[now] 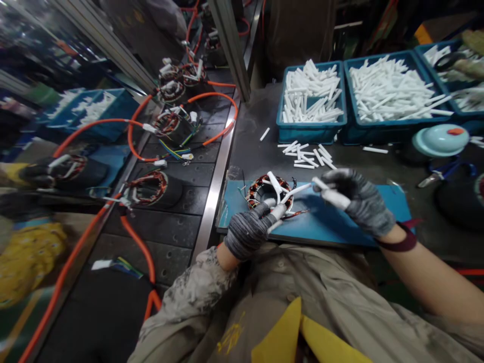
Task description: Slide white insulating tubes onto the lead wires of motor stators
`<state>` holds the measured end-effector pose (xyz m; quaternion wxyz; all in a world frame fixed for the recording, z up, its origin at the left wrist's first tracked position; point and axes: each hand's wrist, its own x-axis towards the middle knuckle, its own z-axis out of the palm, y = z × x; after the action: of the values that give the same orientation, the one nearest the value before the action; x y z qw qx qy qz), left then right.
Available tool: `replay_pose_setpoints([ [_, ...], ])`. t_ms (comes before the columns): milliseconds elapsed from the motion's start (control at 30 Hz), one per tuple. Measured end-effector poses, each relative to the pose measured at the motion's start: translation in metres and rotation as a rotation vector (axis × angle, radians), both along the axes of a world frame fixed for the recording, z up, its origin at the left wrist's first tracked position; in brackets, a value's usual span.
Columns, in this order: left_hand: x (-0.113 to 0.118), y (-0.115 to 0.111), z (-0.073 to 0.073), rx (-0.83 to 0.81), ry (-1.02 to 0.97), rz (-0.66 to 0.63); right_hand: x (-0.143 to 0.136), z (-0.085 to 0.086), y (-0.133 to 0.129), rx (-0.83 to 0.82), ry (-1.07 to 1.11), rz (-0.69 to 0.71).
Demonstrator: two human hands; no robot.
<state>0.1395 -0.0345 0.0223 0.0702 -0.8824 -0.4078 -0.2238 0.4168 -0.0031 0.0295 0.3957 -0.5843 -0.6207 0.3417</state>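
In front of me a motor stator with copper windings sits on a blue board. White sleeves stick up from its leads. My left hand, in a grey knit glove with pale fingertips, is closed on a white-sleeved lead at the stator's near side. To the right, my right hand, gloved alike, pinches a short white sleeve between thumb and fingers. That sleeve's end is close to the tip of the lead; whether they touch I cannot tell.
Loose white sleeves lie beyond the board. Blue bins full of sleeves stand behind them, with a light-blue lidded container and pliers at right. Left, a conveyor carries several stators and orange cables; a co-worker's yellow sleeve shows beyond.
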Motion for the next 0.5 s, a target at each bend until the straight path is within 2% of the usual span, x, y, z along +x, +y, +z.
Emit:
replay_pose_setpoints([
  [100, 0.000, -0.001, 0.000, -0.028, 0.000, 0.013, -0.001, 0.001, -0.024, -0.090, 0.189, 0.112],
  [200, -0.001, -0.001, -0.002, -0.068, 0.019, 0.034, 0.000, -0.006, -0.026, -0.111, 0.220, 0.150],
  [300, -0.002, -0.001, -0.004, -0.071, 0.027, 0.028, 0.000, -0.011, -0.023, -0.046, 0.206, 0.298],
  [400, 0.000, -0.004, -0.004, 0.009, 0.020, 0.016, -0.008, -0.009, -0.029, 0.192, -0.036, 0.456],
  [467, 0.003, -0.006, -0.006, 0.060, 0.025, 0.032, -0.019, -0.006, -0.034, 0.371, -0.305, 0.439],
  [500, 0.004, -0.008, -0.008, 0.079, 0.031, 0.033, -0.026, -0.004, -0.036, 0.408, -0.407, 0.418],
])
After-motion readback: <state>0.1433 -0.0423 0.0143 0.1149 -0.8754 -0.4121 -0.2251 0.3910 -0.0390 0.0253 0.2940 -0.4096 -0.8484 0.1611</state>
